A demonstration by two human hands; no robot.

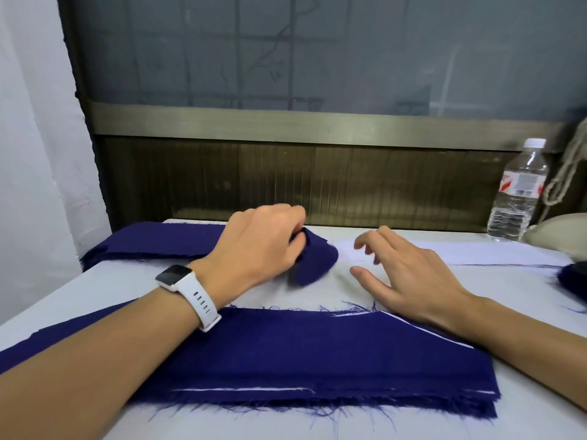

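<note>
Your left hand [263,246] forms the working grip: its fingers and thumb are curled round one small cloth piece [314,265]. The piece hangs from the grip down to the desk [444,258], and blur hides whether it touches. Your right hand [409,281] is released, fingers spread and relaxed, hovering just right of the grip and holding nothing. Risk one: the cloth piece is limp and held at one end only, so a slackened pinch would likely drop it crumpled below the grip. Risk two: the folded stack [317,354] lies under both forearms, nearer to you than the grip. Its frayed threads could catch on the watch [173,277], or the stack could be dragged askew as an arm draws back. Risk three: a wide sweep could knock over the bottle [517,192], which stands well right of the grip and beyond it. Count: one cloth piece; three piles of navy cloth, namely the folded stack, a long stack [158,242] left of the grip, and a dark pile [571,281] far right, cut off by the frame; one bottle; one watch.
</note>
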